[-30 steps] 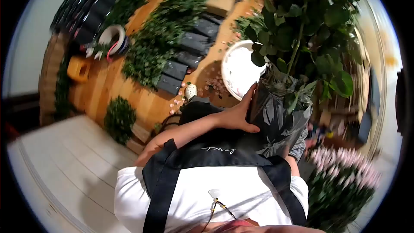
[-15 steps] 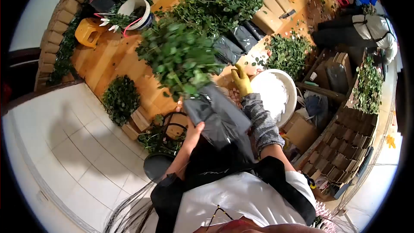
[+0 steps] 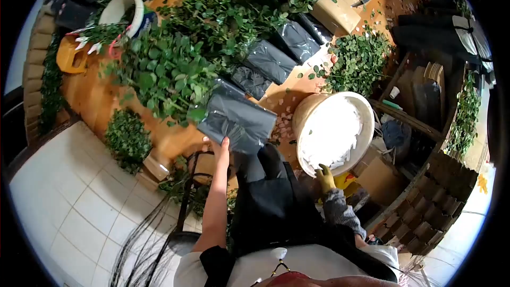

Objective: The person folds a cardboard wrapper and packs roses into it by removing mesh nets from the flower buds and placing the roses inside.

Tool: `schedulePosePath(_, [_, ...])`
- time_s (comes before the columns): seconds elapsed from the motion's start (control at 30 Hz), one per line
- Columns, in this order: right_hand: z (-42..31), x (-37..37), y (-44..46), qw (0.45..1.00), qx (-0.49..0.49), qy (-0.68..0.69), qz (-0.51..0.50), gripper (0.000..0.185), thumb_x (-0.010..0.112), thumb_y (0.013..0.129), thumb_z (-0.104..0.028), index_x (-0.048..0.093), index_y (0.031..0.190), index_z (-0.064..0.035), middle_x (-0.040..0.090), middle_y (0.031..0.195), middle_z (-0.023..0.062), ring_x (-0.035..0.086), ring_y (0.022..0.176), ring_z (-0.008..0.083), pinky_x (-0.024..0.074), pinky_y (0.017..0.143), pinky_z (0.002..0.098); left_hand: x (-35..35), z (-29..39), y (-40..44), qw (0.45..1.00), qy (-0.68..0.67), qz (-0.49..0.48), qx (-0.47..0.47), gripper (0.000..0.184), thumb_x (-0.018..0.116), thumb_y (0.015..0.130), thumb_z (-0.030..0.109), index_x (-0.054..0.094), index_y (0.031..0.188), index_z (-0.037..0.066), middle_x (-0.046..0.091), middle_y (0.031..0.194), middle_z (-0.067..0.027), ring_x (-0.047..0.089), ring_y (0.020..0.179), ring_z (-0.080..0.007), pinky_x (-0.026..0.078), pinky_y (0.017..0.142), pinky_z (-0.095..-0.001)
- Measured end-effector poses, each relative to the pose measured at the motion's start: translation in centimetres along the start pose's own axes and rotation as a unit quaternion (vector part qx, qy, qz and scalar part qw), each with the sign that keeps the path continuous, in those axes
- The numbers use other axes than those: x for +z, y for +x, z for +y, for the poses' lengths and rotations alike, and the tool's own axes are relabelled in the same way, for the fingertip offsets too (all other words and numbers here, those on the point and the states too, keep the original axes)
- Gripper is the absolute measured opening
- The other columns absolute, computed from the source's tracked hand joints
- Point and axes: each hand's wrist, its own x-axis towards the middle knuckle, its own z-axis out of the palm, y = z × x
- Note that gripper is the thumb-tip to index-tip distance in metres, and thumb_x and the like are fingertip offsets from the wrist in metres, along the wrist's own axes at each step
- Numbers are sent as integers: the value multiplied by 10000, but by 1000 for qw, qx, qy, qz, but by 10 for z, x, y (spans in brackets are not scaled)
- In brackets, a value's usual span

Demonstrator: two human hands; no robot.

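Note:
My bare left hand (image 3: 219, 148) grips the near edge of a black plastic sleeve (image 3: 236, 117) wrapped around a bunch of leafy rose stems (image 3: 164, 72). The bunch lies tilted, leaves pointing to the upper left, next to other wrapped bunches on the floor. My right hand (image 3: 325, 178), in a yellow glove with a checked sleeve cover, is at the near rim of a big white bucket (image 3: 305, 122). White strips (image 3: 332, 135) fill that bucket. The gloved fingers look slightly apart, with nothing visible in them.
Several black-wrapped bunches (image 3: 271, 61) and a heap of greenery (image 3: 228, 16) lie ahead. Cardboard pieces (image 3: 334, 13) are beyond. At the left stand a white pail (image 3: 139, 13) and a yellow stool (image 3: 71, 58). Another person (image 3: 435, 32) bends at the right beside a wooden rack (image 3: 411, 117).
The wrapped bunch has moved forward and left, down towards the other bunches, with my left hand still on it. My right hand has drawn back to the bucket's near rim.

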Motion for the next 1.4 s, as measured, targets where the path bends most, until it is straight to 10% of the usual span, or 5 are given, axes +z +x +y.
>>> schedulePosePath(0.3, [34,24,31,999,7,32,-7,469,556,1017,-170,438,1439,-5,608,1295,156,587,1121,201,469,957,291,179,11,228,997,63,-37,-26,1118,697,855,566,-49,1598,191,108,1633,-204,239,1468,-364,316,1124,-485])
schedulePosePath(0.83, [90,17,-178,923,46,383,17,407,533,1019,-166,445,1382,-5,639,1086,91,610,985,168,521,843,301,38,88,-27,927,295,-215,-82,342,624,972,349,621,1135,49,667,844,-61,613,761,-153,504,687,-321])
schedulePosePath(1.03, [190,125,-327,884,13,393,254,297,542,1000,-240,578,1209,-32,627,822,51,583,687,113,464,572,267,91,138,-57,751,512,-405,96,225,585,955,149,661,1089,-15,692,925,-65,622,811,-126,520,749,-274])
schedulePosePath(1.13, [260,218,-357,870,165,377,271,490,657,905,-319,593,1287,-19,668,1183,172,638,1060,274,515,890,365,127,145,-56,702,542,-457,58,216,596,958,134,651,1115,-5,682,926,-74,629,786,-142,530,716,-266])
schedulePosePath(1.4, [246,258,-438,490,105,706,500,458,589,1007,-252,481,1413,-69,630,1239,112,598,1079,213,511,880,359,178,116,-140,521,605,-602,-32,194,538,986,164,645,975,3,619,779,-38,538,622,-109,421,527,-234])
